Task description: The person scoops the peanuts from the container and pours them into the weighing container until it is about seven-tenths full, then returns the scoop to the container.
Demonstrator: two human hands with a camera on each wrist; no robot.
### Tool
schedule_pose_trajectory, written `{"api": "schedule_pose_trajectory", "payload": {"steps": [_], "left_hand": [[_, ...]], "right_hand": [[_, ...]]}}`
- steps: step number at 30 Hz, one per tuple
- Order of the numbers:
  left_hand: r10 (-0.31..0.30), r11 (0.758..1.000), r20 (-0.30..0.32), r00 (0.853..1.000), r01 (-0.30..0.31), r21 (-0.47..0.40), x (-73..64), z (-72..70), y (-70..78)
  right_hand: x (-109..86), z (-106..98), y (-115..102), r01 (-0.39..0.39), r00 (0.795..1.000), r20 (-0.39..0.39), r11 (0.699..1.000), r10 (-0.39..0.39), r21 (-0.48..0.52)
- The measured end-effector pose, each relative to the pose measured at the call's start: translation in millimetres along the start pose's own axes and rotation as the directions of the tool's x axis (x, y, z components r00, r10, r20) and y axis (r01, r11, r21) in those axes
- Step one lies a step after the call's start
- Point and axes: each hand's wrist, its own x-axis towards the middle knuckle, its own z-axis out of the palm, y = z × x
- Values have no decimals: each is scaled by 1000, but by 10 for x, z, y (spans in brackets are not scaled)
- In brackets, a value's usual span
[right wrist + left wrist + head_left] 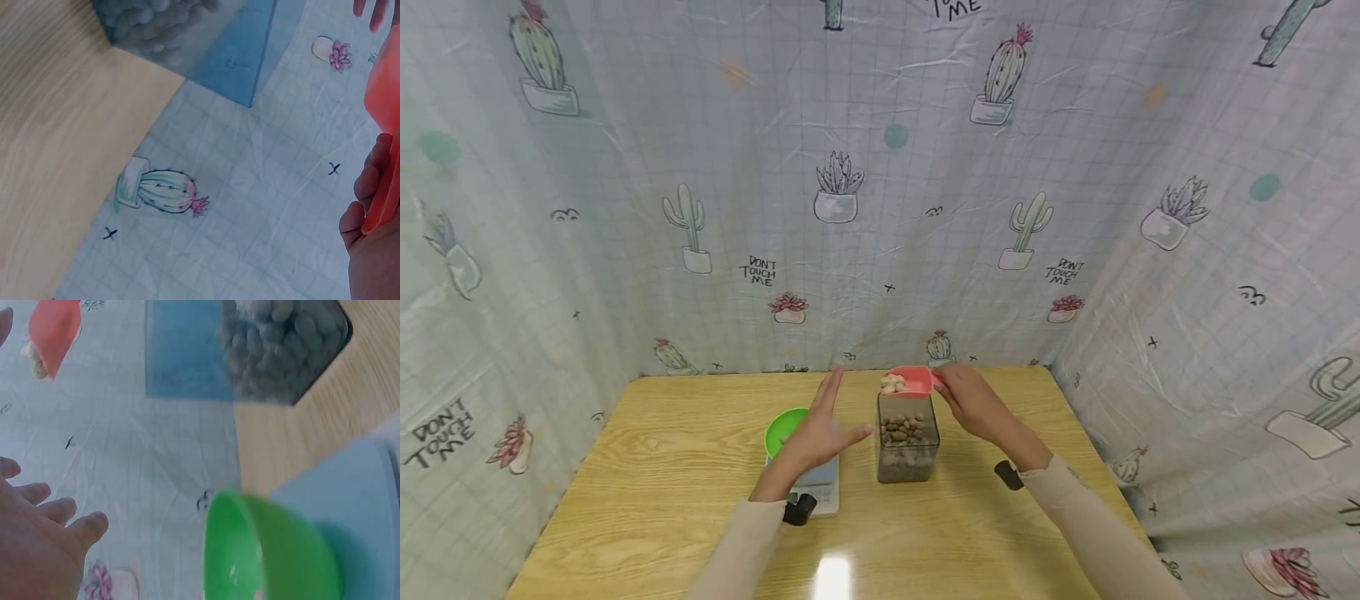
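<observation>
My right hand (973,402) grips the handle of a red scoop (919,381), its fingers curled round it in the right wrist view. Pale lumps like unshelled peanuts (891,384) lie in the scoop, which is above a clear, dark-tinted container (907,473). Similar brown lumps (902,428) partly fill that container. Between bowl and container, my left hand (815,433) is raised with fingers extended, holding nothing. Below and beside it stands a green bowl (300,550) on a kitchen scale (827,497); a few small pieces show inside the bowl, partly hidden by the hand.
Everything stands on a wood-grain table (685,442). A cactus-print cloth (880,250) hangs behind the table and along both sides. The scale is left of the container, with a gap between them. Each wrist wears a black camera strap (1008,475).
</observation>
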Motion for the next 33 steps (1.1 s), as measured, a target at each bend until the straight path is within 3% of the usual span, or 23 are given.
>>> {"api": "schedule_pose_trajectory", "payload": {"steps": [6, 10, 17, 27, 33], "left_hand": [[-11, 999, -31, 999, 12, 53, -139, -250, -142], [-50, 995, -69, 996, 55, 78, -222, -408, -255], [-83, 992, -89, 993, 91, 86, -324, -583, -455], [-75, 989, -71, 995, 84, 124, -427, -600, -702], [-120, 987, -29, 992, 122, 106, -443, -532, -840]], "right_hand": [[123, 24, -63, 29, 999, -30, 999, -29, 15], [204, 69, -112, 44, 999, -26, 999, -43, 8], [286, 126, -220, 75, 995, -72, 997, -74, 18], [407, 283, -367, 54, 999, -8, 998, -53, 36], [468, 467, -466, 76, 997, -9, 997, -76, 28]]}}
